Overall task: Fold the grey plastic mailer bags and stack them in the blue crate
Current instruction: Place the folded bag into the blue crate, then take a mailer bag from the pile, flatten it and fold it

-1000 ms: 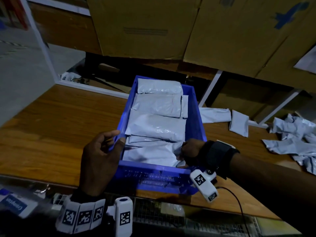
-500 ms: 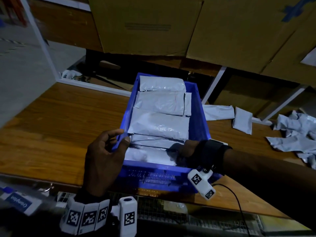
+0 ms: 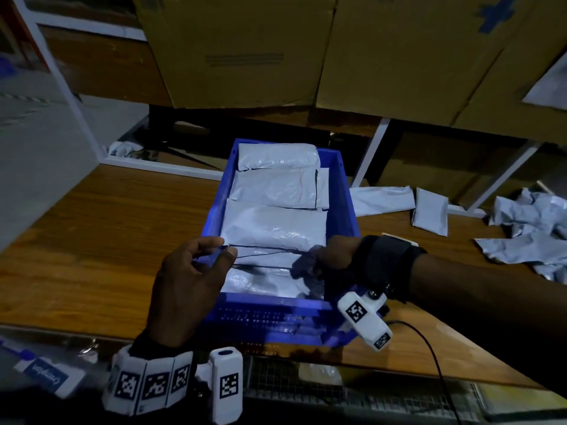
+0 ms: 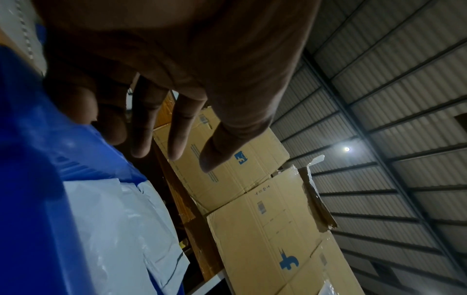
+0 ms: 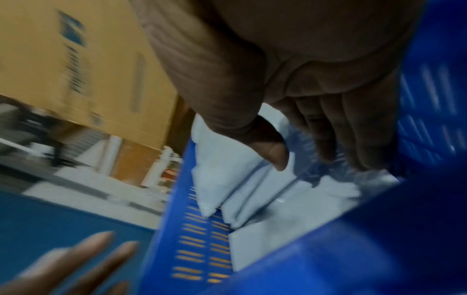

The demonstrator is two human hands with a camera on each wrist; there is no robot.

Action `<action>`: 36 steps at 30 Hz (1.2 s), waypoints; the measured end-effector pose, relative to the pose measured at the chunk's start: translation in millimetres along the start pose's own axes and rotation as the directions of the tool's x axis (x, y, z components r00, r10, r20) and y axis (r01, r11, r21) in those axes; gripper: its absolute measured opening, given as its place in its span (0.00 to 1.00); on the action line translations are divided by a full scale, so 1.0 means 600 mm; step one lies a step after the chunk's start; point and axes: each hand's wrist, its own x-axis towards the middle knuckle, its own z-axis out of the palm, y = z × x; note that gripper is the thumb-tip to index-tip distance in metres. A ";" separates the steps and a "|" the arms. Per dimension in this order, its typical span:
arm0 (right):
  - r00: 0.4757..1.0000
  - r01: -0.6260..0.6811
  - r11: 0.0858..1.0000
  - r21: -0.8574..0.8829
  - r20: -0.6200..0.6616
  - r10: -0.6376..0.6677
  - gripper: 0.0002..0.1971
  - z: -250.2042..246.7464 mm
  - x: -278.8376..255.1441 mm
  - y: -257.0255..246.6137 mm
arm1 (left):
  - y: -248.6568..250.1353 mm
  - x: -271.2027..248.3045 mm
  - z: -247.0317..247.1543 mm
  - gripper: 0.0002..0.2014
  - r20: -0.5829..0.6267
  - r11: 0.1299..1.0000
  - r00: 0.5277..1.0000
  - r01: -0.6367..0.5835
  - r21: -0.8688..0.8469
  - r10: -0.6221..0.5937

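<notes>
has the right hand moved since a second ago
Yes. The right hand has pushed down and leftward into the blue crate, pressing the nearest mailer bag lower behind the crate's near wall.

This looks like a warehouse: big cardboard boxes [image 3: 399, 56] are stacked up, with a ribbed metal roof [image 4: 404, 139] high overhead.

slick, slightly glossy grey plastic mailer bags [image 3: 273, 231]; shiny moulded blue plastic crate [image 3: 346, 197]; smooth brown wood-grain tabletop [image 3: 101, 240]; matt tan corrugated cardboard boxes [image 3: 242, 47]
</notes>
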 end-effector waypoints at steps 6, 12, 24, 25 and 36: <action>0.997 0.015 0.860 0.510 0.053 -0.049 0.09 -0.038 -0.042 0.069 | 0.045 -0.027 0.070 0.07 0.067 0.999 0.997 -0.044 0.002 0.043; 0.989 0.145 0.756 0.638 -0.117 -0.091 0.06 -0.093 -0.086 0.259 | 0.112 -0.084 0.236 0.02 0.152 0.998 0.986 -0.064 -0.031 0.067; 0.939 0.241 0.426 0.872 -0.321 0.126 0.03 -0.189 -0.160 0.810 | 0.197 -0.271 0.746 0.04 0.408 0.989 0.901 0.138 0.053 -0.147; 0.935 0.243 0.417 0.876 -0.326 0.140 0.03 -0.195 -0.159 0.840 | 0.200 -0.277 0.777 0.04 0.425 0.986 0.890 0.139 0.089 -0.164; 0.862 0.226 0.426 0.876 -0.383 0.332 0.05 -0.290 -0.051 1.043 | 0.210 -0.199 1.070 0.04 0.596 0.980 0.779 0.121 0.159 -0.193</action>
